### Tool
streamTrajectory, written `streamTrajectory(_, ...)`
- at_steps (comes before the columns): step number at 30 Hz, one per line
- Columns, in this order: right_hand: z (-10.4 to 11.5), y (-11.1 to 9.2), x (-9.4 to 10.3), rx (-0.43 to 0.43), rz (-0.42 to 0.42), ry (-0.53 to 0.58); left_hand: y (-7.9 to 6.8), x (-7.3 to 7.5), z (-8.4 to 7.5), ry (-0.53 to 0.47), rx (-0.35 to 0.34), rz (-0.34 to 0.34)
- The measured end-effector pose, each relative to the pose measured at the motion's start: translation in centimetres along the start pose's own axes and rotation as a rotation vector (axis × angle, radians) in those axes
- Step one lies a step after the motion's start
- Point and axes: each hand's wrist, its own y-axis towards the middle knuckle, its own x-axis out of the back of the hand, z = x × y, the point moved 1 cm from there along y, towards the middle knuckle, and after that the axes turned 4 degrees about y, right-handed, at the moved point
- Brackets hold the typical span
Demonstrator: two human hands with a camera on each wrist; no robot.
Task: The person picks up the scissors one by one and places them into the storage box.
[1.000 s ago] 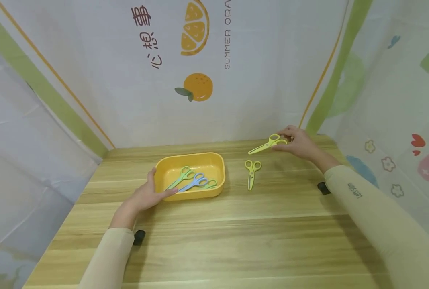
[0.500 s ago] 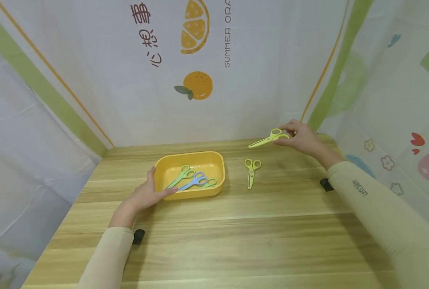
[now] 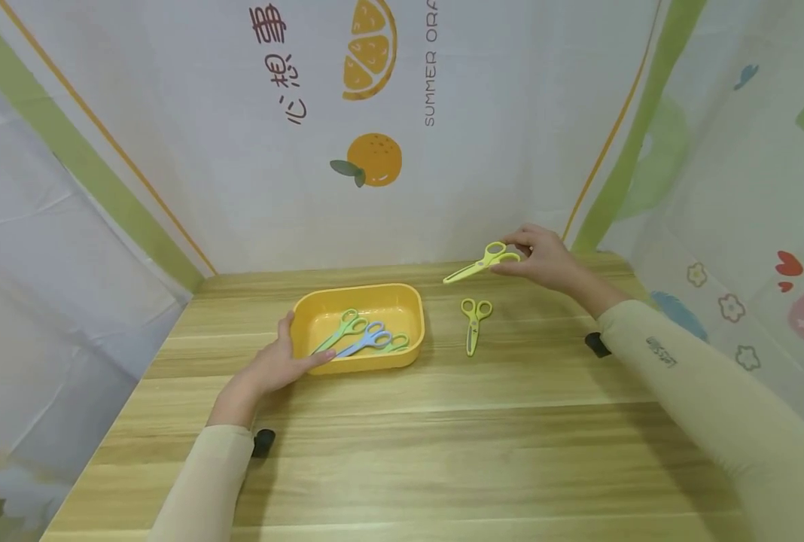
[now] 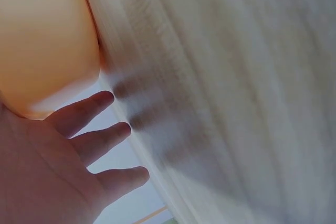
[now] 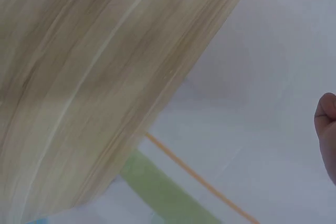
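My right hand [image 3: 540, 257] pinches yellow scissors [image 3: 488, 260] by their handles above the back of the table, blades pointing left. In the right wrist view only a bit of that hand [image 5: 328, 135] shows at the edge. A second pair of yellow scissors [image 3: 473, 327] lies on the table below it, handles toward the back. My left hand [image 3: 273, 366] rests against the left end of a yellow box [image 3: 357, 364], its thumb at the front rim. The left wrist view shows its fingers [image 4: 102, 142] straight and spread beside the box. Green scissors [image 3: 343, 331] and blue scissors [image 3: 368, 339] lie inside.
Another green pair of scissors [image 3: 397, 343] lies in the box, partly hidden by the front wall. The wooden table [image 3: 443, 444] meets a white printed curtain [image 3: 470, 150] at the back. Black clips [image 3: 263, 443] sit near both forearms.
My right hand first rose slightly with the yellow scissors, then moved left with them, closer to the box. My left hand, the box and the other scissors have stayed put.
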Motion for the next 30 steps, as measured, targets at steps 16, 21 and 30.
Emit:
streamTrajectory(16,3.6,1.0,-2.0,0.027,-0.035,0.037,0.1,0.1,0.1,0.003,0.008,0.003)
streamTrajectory(21,4.8,1.3,-3.0,0.063,-0.077,0.039,0.2,0.0,0.3,0.001,0.014,0.009)
streamTrajectory(30,6.7,1.7,-4.8,0.066,-0.108,0.053,0.3,0.0,0.3,0.004,0.010,0.008)
